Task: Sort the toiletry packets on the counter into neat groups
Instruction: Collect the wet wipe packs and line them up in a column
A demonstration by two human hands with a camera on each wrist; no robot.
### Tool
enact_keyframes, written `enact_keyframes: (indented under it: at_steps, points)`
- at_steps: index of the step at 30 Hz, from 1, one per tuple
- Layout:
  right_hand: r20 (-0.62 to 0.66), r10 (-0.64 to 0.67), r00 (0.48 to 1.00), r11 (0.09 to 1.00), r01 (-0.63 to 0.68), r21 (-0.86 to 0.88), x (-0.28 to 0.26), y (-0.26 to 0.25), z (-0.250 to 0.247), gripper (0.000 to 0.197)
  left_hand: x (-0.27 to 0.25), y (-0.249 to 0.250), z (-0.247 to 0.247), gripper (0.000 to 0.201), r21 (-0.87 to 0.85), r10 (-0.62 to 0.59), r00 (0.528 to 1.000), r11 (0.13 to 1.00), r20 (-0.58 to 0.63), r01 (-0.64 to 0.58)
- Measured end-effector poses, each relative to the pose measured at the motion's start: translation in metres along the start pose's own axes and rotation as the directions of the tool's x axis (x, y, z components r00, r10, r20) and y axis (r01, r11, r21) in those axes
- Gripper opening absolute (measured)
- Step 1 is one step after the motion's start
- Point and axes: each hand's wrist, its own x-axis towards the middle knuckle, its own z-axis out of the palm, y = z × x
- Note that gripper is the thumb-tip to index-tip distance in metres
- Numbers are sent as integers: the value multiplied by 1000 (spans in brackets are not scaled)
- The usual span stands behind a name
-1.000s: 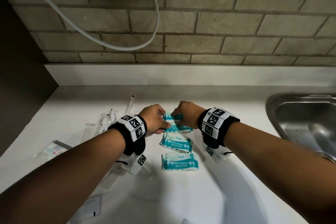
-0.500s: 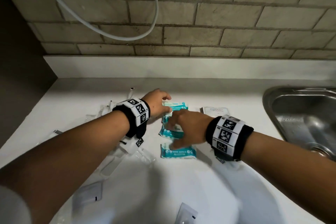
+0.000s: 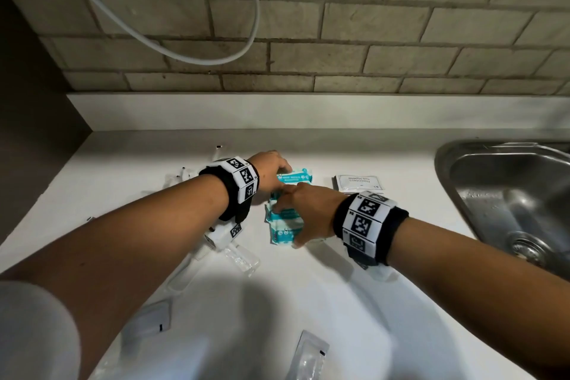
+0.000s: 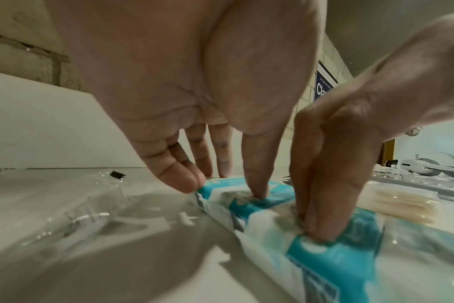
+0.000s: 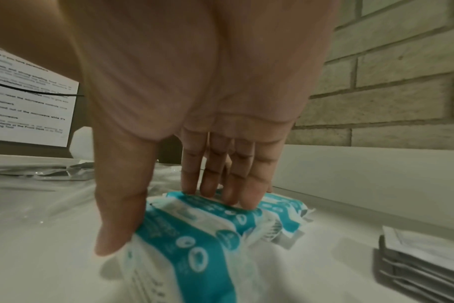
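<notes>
Three teal-and-white mini wipes packets lie in a column on the white counter (image 3: 324,302). My left hand (image 3: 271,170) touches the far packet (image 3: 294,177); its thumb (image 4: 257,190) presses on top and its straight fingers (image 4: 189,182) meet the packet's end. My right hand (image 3: 296,219) spans the middle packet (image 3: 282,214) and the near packet (image 3: 280,236). Its straight fingers (image 5: 233,196) press on top, and its thumb (image 5: 114,231) lies against the near packet (image 5: 189,256). A stack of white shampoo sachets (image 3: 359,183) sits just right of the wipes.
A steel sink (image 3: 505,194) is sunk in the counter at the right. Clear plastic packets (image 3: 240,259) lie left of the wipes, with more near the front edge (image 3: 308,355). A raised white ledge (image 3: 308,111) and brick wall close off the back.
My right hand left the far packet and came back over the middle and near ones, spreading across them. The packets now lie closer together. My left hand stays at the far packet.
</notes>
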Motion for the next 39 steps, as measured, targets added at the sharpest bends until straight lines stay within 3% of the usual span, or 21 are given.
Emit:
enact_keyframes:
  at_steps: [7, 9, 12, 14, 16, 18, 20, 26, 39]
  points:
    - [18, 33, 999, 997, -34, 71, 2, 3, 2, 76, -4, -3, -1, 49, -37, 7, 1000, 999, -16, -8]
    - [32, 62, 998, 981, -66, 182, 0, 7, -8, 77, -4, -7, -1, 43, -108, -19, 999, 994, -42, 14]
    - [-75, 145, 987, 947, -116, 299, 1, 21, -26, 63, -6, -16, -5, 35, -271, -121, 982, 959, -143, 79]
    - [-105, 205, 973, 948, -170, 269, 7, 32, -33, 60, -9, -19, -7, 33, -394, -209, 972, 907, -110, 151]
    - [-93, 275, 957, 945, -252, 207, 16, 41, -34, 58, -14, -19, -7, 33, -540, -277, 961, 807, 12, 240]
    - [-75, 342, 937, 929, -325, 175, 24, 46, -34, 56, -18, -19, -4, 39, -653, -329, 938, 688, 108, 317]
    - [-72, 380, 922, 916, -364, 168, 32, 48, -33, 51, -18, -17, 0, 46, -695, -343, 927, 630, 152, 347]
    - [1, 417, 909, 901, -414, 125, 49, 49, -24, 46, -9, -14, 6, 53, -685, -380, 919, 642, 105, 344]
    - [-16, 453, 891, 889, -450, 91, 47, 57, -17, 44, -12, -6, 11, 49, -703, -372, 926, 641, 68, 309]
